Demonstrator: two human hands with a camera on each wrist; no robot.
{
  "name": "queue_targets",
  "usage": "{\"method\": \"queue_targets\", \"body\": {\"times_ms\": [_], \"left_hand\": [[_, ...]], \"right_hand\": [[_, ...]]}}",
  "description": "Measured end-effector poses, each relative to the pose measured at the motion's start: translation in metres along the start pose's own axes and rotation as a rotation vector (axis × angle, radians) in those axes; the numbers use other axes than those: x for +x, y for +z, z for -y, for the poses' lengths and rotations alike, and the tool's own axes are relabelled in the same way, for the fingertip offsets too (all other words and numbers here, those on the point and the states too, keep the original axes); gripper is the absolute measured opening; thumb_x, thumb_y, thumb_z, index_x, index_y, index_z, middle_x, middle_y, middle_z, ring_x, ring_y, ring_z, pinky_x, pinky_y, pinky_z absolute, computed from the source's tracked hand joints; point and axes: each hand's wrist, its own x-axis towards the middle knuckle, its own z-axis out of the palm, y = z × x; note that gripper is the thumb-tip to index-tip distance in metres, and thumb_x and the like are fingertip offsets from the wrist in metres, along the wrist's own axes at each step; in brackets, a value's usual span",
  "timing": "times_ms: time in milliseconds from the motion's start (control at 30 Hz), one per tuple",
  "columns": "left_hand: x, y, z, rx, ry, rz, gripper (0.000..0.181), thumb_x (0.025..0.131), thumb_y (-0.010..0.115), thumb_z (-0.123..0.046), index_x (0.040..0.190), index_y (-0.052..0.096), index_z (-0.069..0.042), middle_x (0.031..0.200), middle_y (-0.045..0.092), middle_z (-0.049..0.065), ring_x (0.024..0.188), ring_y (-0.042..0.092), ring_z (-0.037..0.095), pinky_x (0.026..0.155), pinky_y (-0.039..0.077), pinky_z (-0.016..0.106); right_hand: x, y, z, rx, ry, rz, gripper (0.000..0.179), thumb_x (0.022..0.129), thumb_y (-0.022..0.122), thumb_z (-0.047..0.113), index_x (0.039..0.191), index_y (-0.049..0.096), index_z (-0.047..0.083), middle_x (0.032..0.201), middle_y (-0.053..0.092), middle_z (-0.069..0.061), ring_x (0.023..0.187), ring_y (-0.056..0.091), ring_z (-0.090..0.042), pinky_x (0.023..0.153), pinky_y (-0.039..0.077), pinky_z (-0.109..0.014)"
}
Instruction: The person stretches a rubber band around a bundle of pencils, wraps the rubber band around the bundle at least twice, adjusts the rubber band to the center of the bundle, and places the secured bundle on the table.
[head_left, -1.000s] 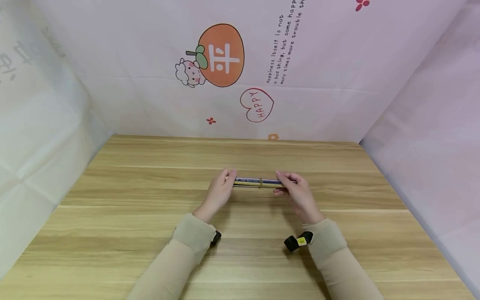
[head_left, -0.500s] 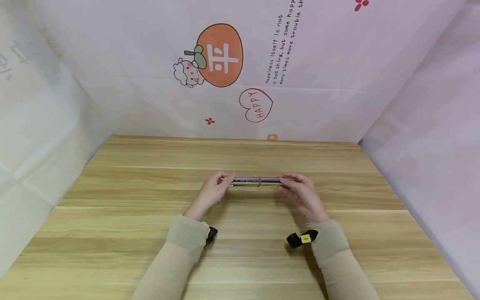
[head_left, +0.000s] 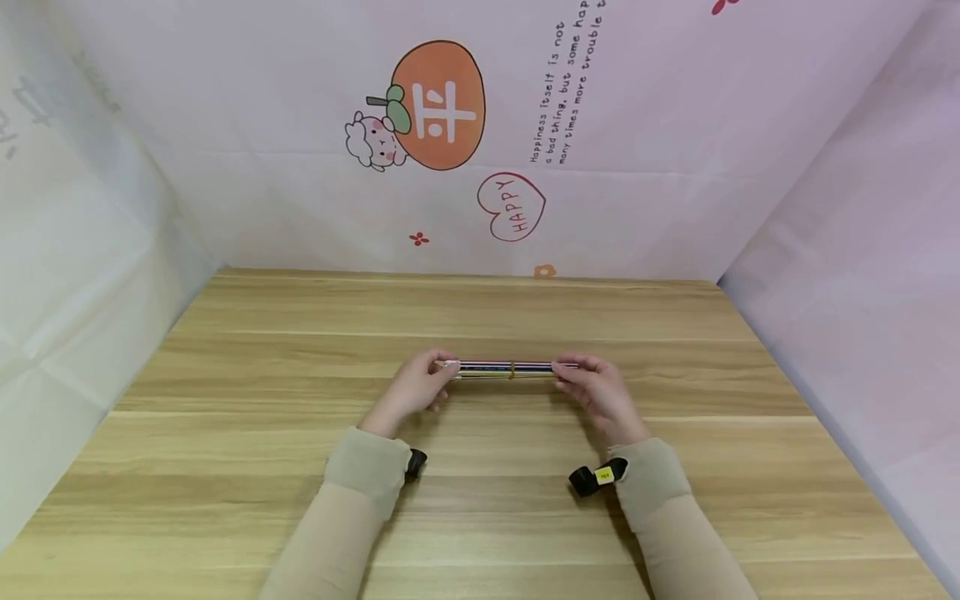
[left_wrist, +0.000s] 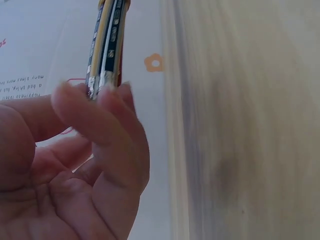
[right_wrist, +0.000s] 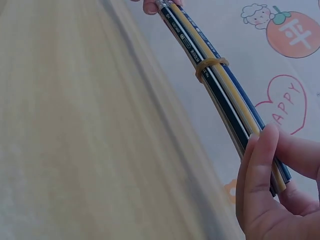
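A bundle of several pencils lies level between the two hands, in dark, yellow and blue striped colours. Round its middle sits a tan rubber band. My left hand pinches the bundle's left end; silvery pencil ends show at those fingertips in the left wrist view. At the other end, my right hand pinches the pencils between thumb and fingers, and their tips stick out past the fingers in the right wrist view. The bundle appears held up off the table.
A wood-grain table spreads under both arms. Behind it hangs a pale cloth printed with an orange fruit, a heart and text. More cloth closes in the left and right sides. Both wrists wear a black camera.
The bundle has shifted slightly left, and its face toward the head camera has turned, showing other pencil colours. The left hand has moved left, and both hands still hold the ends.
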Motion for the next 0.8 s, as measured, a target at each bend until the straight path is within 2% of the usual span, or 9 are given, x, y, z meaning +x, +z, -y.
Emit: {"method": "queue_targets", "body": {"times_ms": [200,300,433,600,800], "left_hand": [[0.002,-0.005,0.006,-0.016,-0.068,0.023,0.038,0.100,0.059,-0.015,0.135,0.055,-0.002,0.105,0.068,0.017,0.067,0.060,0.012,0.055,0.056,0.025],[0.002,-0.005,0.008,-0.031,-0.089,0.016,0.037,0.099,0.060,-0.013,0.134,0.055,0.000,0.104,0.068,0.017,0.067,0.061,0.012,0.055,0.056,0.025],[0.002,-0.005,0.009,-0.044,-0.102,0.015,0.034,0.098,0.062,-0.013,0.130,0.058,-0.003,0.099,0.066,0.015,0.067,0.061,0.013,0.055,0.057,0.026],[0.002,-0.006,0.009,-0.051,-0.102,0.018,0.031,0.097,0.063,-0.014,0.128,0.061,-0.007,0.095,0.066,0.013,0.066,0.060,0.014,0.054,0.057,0.027],[0.001,-0.006,0.010,-0.059,-0.109,0.018,0.031,0.097,0.063,-0.011,0.127,0.062,-0.006,0.101,0.065,0.015,0.067,0.061,0.015,0.055,0.058,0.028]], "right_hand": [[0.003,0.002,-0.010,-0.011,0.023,-0.022,0.016,0.094,0.061,-0.006,0.109,0.064,-0.003,0.087,0.069,0.002,0.074,0.069,-0.010,0.070,0.058,-0.019],[0.004,0.002,-0.012,-0.032,0.041,-0.031,0.020,0.094,0.061,-0.005,0.114,0.061,-0.006,0.086,0.069,0.002,0.072,0.068,-0.010,0.068,0.057,-0.019],[0.003,0.000,-0.013,-0.054,0.057,-0.034,0.025,0.095,0.061,-0.002,0.119,0.058,-0.008,0.087,0.069,0.003,0.072,0.068,-0.009,0.069,0.057,-0.018],[0.003,-0.002,-0.014,-0.049,0.074,-0.035,0.019,0.095,0.062,-0.001,0.114,0.062,-0.003,0.088,0.069,0.002,0.072,0.068,-0.010,0.068,0.058,-0.019],[0.003,-0.003,-0.014,-0.076,0.093,-0.034,0.010,0.095,0.063,0.001,0.103,0.067,0.006,0.087,0.070,0.002,0.069,0.068,-0.009,0.067,0.058,-0.020]]}}
